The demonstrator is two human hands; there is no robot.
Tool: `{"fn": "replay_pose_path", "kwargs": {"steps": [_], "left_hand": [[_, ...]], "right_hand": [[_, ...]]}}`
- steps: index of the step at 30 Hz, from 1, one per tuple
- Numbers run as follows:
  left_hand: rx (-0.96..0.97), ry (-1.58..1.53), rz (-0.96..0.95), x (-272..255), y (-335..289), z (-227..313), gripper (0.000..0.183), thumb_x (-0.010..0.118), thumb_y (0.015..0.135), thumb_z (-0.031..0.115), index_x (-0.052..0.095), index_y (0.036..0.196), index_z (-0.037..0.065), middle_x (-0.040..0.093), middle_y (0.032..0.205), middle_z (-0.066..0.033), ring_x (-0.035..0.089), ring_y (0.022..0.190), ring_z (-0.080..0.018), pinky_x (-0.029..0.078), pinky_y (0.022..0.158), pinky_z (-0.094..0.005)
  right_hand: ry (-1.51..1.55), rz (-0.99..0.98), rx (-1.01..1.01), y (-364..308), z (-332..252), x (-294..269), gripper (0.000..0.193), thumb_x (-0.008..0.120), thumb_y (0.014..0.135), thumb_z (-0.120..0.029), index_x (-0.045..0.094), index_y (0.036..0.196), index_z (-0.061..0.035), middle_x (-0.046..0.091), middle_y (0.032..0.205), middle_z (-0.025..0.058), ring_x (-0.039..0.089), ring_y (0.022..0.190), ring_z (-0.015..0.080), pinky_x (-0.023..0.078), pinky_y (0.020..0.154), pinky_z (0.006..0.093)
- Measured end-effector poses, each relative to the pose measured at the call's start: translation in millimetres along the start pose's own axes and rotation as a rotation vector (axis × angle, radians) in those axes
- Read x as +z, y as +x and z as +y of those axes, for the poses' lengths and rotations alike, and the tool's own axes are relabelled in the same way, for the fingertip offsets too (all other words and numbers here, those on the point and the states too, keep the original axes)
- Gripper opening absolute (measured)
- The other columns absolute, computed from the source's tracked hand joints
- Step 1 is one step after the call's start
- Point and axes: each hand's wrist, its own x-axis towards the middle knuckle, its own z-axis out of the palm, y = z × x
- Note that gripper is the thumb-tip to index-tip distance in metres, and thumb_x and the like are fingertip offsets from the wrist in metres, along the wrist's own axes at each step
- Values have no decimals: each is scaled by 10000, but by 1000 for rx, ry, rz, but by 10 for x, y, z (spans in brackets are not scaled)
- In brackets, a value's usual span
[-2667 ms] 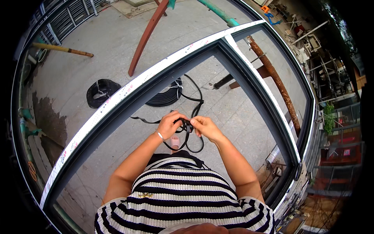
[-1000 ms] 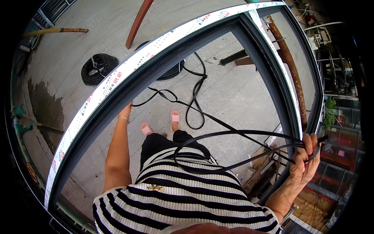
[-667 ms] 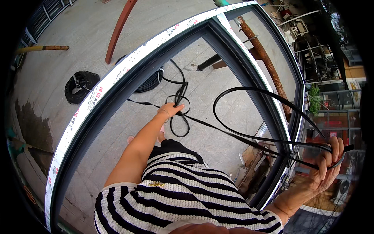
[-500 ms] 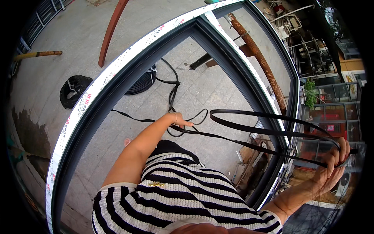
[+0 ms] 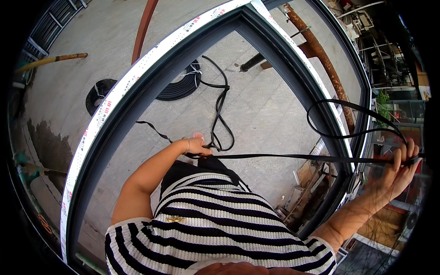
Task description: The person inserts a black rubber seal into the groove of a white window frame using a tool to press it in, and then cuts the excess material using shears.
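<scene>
A flat black rubber strip runs taut across my front between my two hands. My left hand, near my waist, is closed round the strip; its loose length trails to the floor. Far out on the right, my raised right hand grips the strip between fingers and thumb, and a loop of it sticks out leftward from there. Around me stands a large dark window frame with white protective film on its outer faces. A coil of black strip lies on the floor beyond my left hand, partly hidden by the frame.
A second black coil lies outside the frame at left. A rusty pipe and a red-brown bar stand near the frame's far side. Wood scraps lie at lower right; glazed shopfronts fill the right.
My left hand has drawn back toward my waist, and my right hand has risen slightly. The strip between them is straighter; its loop has swung up and right. The view has shifted.
</scene>
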Motion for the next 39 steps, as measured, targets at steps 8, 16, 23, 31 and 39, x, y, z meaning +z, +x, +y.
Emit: {"fn": "replay_pose_path", "kwargs": {"steps": [8, 16, 23, 31, 39], "left_hand": [[164, -1274, 870, -61, -662, 325, 308, 600, 942, 382, 577, 783, 119, 563, 692, 23, 472, 552, -62, 346, 468, -218], [311, -1553, 1112, 43, -1223, 336, 340, 567, 944, 435, 549, 842, 112, 548, 745, -2, 476, 583, -90, 376, 474, -226], [389, -1908, 2290, 915, -3715, -2670, 156, 544, 953, 246, 573, 935, 94, 603, 817, -58, 554, 650, -139, 446, 506, -266], [235, -1771, 2854, 2043, -4947, -2784, 218, 547, 959, 279, 596, 981, 68, 622, 856, -51, 562, 697, -123, 459, 553, -265], [375, -1896, 2662, 1861, -4401, -2842, 286, 551, 966, 312, 618, 1027, 41, 641, 896, -45, 570, 744, -108, 473, 601, -264]], "right_hand": [[-890, -873, 564, -1268, 2558, 921, 837, 824, 626, -525, 528, 1261, -68, 593, 837, 88, 554, 694, 211, 450, 639, 327], [-943, -1224, 537, -2181, 4200, 1272, 335, 589, 893, -338, 673, 850, -17, 653, 886, 214, 622, 840, 405, 483, 724, 471], [-1049, -293, 1333, -1468, 4566, -1669, 355, 583, 875, -345, 519, 634, -93, 430, 496, 20, 393, 373, 161, 273, 341, 323], [-949, 913, 1280, -1881, 4292, -3692, 112, 487, 842, -138, 539, 812, -43, 467, 613, 89, 387, 405, 195, 306, 350, 360], [-991, -347, 1485, -2322, 5663, -857, 203, 584, 838, -131, 539, 682, -10, 452, 532, 95, 428, 367, 237, 344, 315, 385]]}}
